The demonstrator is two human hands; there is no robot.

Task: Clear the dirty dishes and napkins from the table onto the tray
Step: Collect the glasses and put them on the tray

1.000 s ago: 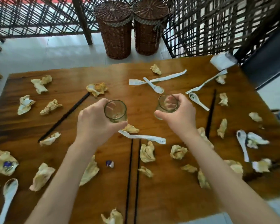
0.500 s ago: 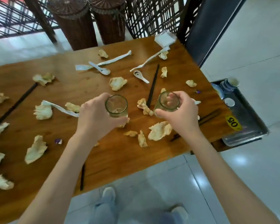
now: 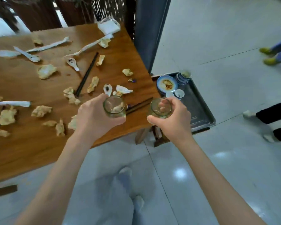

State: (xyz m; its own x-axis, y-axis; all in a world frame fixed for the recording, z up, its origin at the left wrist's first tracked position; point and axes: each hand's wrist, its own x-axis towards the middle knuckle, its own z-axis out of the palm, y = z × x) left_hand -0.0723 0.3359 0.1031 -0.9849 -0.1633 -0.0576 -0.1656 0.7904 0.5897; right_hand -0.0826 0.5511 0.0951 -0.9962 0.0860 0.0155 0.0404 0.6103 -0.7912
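Two drinking glasses are in the air, one in each hand. The left glass (image 3: 114, 107) sits in the left hand (image 3: 94, 116), whose fingers (image 3: 118, 121) wrap its side wall with the thumb low across the near side, so the open mouth stays up and whatever dregs lie inside do not spill. The right glass (image 3: 161, 108) is held the same way by the right hand (image 3: 173, 119); its fingers (image 3: 161, 104) show through the clear wall on the far side and the thumb closes on the near side. Both are held upright and apart from each other, probably so they do not knock.

Just beyond the right fingers lies the tray (image 3: 199, 109), a dark metal one set lower than the worktop (image 3: 120, 54), beside its corner. It already carries a dirty plate (image 3: 167, 83), a stack of small bowls (image 3: 184, 76) and a small cup (image 3: 179, 93), all gathered at its far end, which leaves bare metal nearest the right fingers for the glasses. My judgement is that the step in hand is the carry to that bare part.

Past the left fingers the worktop holds crumpled napkins (image 3: 46, 71), white spoons (image 3: 107, 89), black chopsticks (image 3: 86, 74) and long paper wrappers (image 3: 50, 45), so much of the clearing is not yet done.
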